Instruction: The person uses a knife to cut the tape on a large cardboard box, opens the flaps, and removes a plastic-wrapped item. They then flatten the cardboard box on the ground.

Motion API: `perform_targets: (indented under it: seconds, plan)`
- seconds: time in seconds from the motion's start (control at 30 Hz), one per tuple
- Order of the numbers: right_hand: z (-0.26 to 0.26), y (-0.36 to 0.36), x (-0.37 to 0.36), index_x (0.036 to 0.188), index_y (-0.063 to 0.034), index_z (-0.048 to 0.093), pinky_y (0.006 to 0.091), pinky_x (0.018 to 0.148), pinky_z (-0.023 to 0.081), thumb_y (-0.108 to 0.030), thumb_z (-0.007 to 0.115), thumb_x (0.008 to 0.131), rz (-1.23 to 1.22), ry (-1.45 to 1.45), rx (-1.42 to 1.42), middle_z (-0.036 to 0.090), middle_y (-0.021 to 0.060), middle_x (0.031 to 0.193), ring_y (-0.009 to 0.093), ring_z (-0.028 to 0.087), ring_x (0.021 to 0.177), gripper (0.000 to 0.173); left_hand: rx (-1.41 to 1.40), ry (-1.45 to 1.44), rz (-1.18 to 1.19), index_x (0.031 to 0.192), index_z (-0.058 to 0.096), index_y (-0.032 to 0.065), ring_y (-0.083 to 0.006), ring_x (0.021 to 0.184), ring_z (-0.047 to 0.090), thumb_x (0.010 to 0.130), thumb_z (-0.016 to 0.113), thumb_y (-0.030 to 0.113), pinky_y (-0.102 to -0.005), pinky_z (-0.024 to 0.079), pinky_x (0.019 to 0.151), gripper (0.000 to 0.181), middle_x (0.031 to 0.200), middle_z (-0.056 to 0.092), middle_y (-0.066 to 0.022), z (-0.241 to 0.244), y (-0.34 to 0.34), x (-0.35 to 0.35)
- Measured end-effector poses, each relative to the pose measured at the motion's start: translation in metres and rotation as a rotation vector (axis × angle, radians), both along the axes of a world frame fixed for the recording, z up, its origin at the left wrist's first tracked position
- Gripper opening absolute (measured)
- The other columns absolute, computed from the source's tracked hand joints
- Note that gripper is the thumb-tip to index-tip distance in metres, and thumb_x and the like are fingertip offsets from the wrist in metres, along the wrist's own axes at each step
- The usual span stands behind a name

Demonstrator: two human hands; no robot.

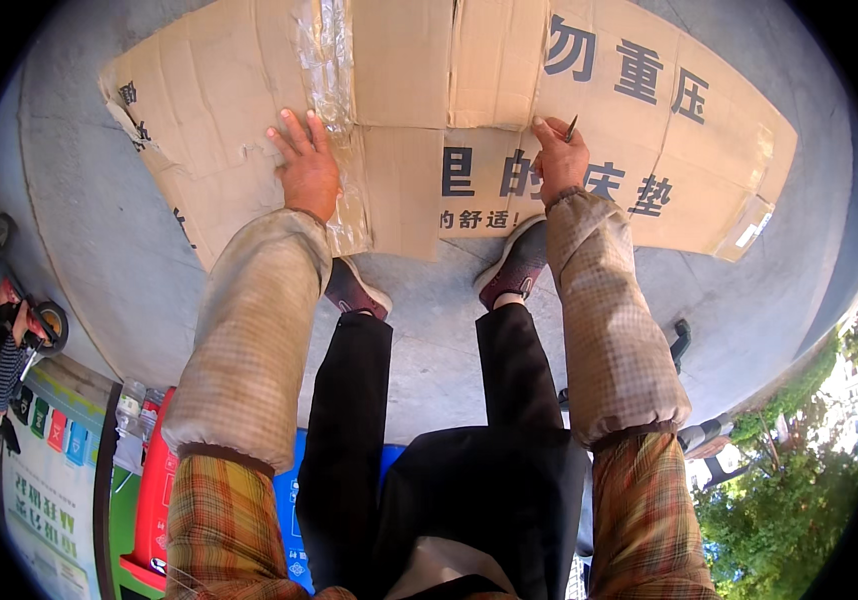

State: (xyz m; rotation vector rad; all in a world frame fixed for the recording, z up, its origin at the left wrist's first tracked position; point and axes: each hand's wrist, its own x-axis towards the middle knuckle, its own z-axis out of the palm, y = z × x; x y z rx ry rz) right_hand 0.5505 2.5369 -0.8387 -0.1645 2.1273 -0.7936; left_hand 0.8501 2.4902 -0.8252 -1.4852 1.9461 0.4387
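A large flattened cardboard box (399, 172) with dark printed characters lies spread over the pavement in front of me. My left hand (310, 169) rests on its left part with the fingers spread, beside a strip of clear packing tape (333, 67). My right hand (562, 154) is closed around a small dark pointed tool (571, 128), whose tip sticks up past the fingers; its exact kind cannot be told. The right fingertips are at the edge of a raised cardboard flap (496, 67). My shoes touch or stand close to the near edge of the cardboard.
Grey paving (429, 330) surrounds the cardboard. At the lower left are a red bin (155, 487), a blue bin (292, 517) and a sign panel (50, 495). A person sits near a wheeled vehicle (50, 326) at the far left. Trees (781, 510) show at the lower right.
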Motion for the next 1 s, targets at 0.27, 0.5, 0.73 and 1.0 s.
perform_targets:
  seconds: [0.27, 0.5, 0.73, 1.0]
  plan:
    - [0.038, -0.056, 0.01, 0.096, 0.0004, 0.058, 0.0279, 0.047, 0.042, -0.031, 0.07, 0.075, 0.439, -0.247, 0.013, 0.06, 0.0088, 0.068, 0.017, 0.051, 0.051, 0.04, -0.005, -0.034, -0.006, 0.141, 0.008, 0.0027, -0.055, 0.126, 0.017, 0.058, 0.081, 0.029, -0.0505, 0.052, 0.068, 0.114, 0.142, 0.0, -0.0331, -0.003, 0.0, 0.0]
    - [0.0, -0.058, 0.007, 0.098, -0.0062, 0.063, 0.0357, 0.07, 0.047, -0.04, 0.052, 0.083, 0.46, 0.614, 0.25, 0.066, 0.0155, 0.09, 0.029, 0.063, 0.077, 0.039, -0.122, -0.006, -0.028, 0.141, 0.014, 0.0029, -0.0551, 0.125, 0.02, 0.08, 0.056, 0.01, -0.0523, 0.051, 0.067, 0.074, 0.143, 0.005, -0.0316, -0.012, 0.008, 0.003]
    - [0.03, -0.084, 0.089, 0.115, -0.002, 0.054, 0.0222, 0.035, 0.024, -0.06, 0.051, 0.081, 0.353, -0.563, -0.123, 0.061, 0.0092, 0.095, 0.005, 0.033, 0.04, 0.068, -0.147, -0.011, -0.046, 0.14, 0.019, 0.0031, -0.055, 0.125, 0.022, 0.082, 0.05, 0.007, -0.0523, 0.052, 0.066, 0.065, 0.143, 0.008, -0.0312, -0.011, 0.009, 0.013]
    - [0.041, -0.116, 0.139, 0.103, 0.0027, 0.057, 0.0334, 0.075, 0.048, -0.044, 0.078, 0.057, 0.85, -0.091, -0.043, 0.064, 0.0121, 0.083, 0.024, 0.062, 0.082, 0.069, -0.031, -0.085, 0.042, 0.142, 0.007, 0.006, -0.0541, 0.127, 0.017, 0.066, 0.074, 0.023, -0.053, 0.051, 0.068, 0.102, 0.145, -0.001, -0.027, -0.015, 0.004, 0.005]
